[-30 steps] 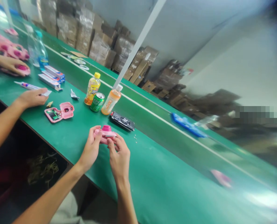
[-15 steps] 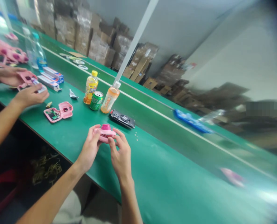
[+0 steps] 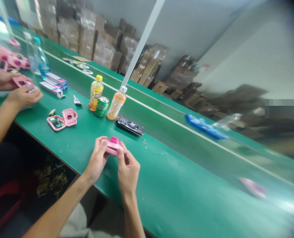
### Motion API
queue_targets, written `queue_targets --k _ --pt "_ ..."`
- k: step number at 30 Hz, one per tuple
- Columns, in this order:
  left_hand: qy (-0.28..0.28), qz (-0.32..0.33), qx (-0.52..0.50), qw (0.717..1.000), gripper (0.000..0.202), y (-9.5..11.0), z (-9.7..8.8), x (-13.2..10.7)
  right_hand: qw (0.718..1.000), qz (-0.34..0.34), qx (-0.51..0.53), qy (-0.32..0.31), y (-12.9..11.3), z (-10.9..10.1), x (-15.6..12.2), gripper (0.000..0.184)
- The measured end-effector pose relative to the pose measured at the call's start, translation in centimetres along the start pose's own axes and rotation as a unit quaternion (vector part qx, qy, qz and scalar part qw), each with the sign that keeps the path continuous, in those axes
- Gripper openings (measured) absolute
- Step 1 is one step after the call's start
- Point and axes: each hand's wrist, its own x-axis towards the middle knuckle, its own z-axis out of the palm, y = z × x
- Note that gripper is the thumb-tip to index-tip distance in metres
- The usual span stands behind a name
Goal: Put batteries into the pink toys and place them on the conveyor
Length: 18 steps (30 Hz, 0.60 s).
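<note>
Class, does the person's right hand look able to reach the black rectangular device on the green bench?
Probably yes: nothing stands between the right hand and black device, though it holds a pink toy camera.

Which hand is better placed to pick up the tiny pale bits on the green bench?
Probably the right hand: it is on the same side of the pink toy camera as the tiny pale bits, and closer, though holding it.

Free room: the green work table (image 3: pixel 181 175) has room to pass at lower right, past the pink toy camera (image 3: pixel 112 147).
In the way, middle: a yellow bottle (image 3: pixel 96 94), a green can (image 3: pixel 102 106), an orange bottle (image 3: pixel 116 105), a flat black box (image 3: pixel 130 125).
In the way, left: an open pink case (image 3: pixel 62 119), a co-worker's hands (image 3: pixel 24 97).
</note>
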Motion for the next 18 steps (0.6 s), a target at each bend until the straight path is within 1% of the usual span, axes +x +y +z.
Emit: queue_targets --k 3,6,8,10,11,12,14,16,18 --pt "-0.014 0.004 0.024 1.000 0.046 -0.3 -0.3 -0.1 1.000 0.010 -0.004 0.022 0.1 0.2 -0.5 0.036" --pt "-0.027 -0.007 0.056 0.998 0.041 -0.6 -0.7 -0.2 0.999 0.020 0.013 0.037 0.4 0.4 -1.1 0.036" --pt "-0.025 -0.012 0.070 0.997 0.036 -0.8 -1.1 -0.4 0.997 0.042 0.044 0.050 0.6 0.4 -1.3 0.035" --pt "-0.018 -0.012 0.077 0.997 0.033 -1.1 -1.4 -0.7 0.991 0.074 0.096 0.061 0.8 0.3 -1.4 0.037" --pt "-0.014 -0.011 0.079 0.997 0.033 -1.3 -1.6 -0.9 0.988 0.088 0.118 0.055 1.0 0.2 -1.4 0.040" --pt "-0.013 -0.009 0.079 0.997 0.034 -1.4 -1.7 -1.2 0.986 0.097 0.133 0.035 1.1 0.0 -1.3 0.042" --pt "-0.019 -0.007 0.080 0.997 0.038 -1.5 -1.8 -1.5 0.985 0.100 0.139 -0.024 1.6 -0.6 -1.3 0.045" --pt "-0.026 -0.009 0.096 0.995 0.042 -1.4 -1.8 -1.7 0.982 0.101 0.140 -0.080 2.1 -1.3 -1.4 0.040" --pt "-0.033 -0.010 0.136 0.990 0.044 -1.4 -1.6 -1.7 0.977 0.113 0.137 -0.120 2.5 -2.1 -1.5 0.036"
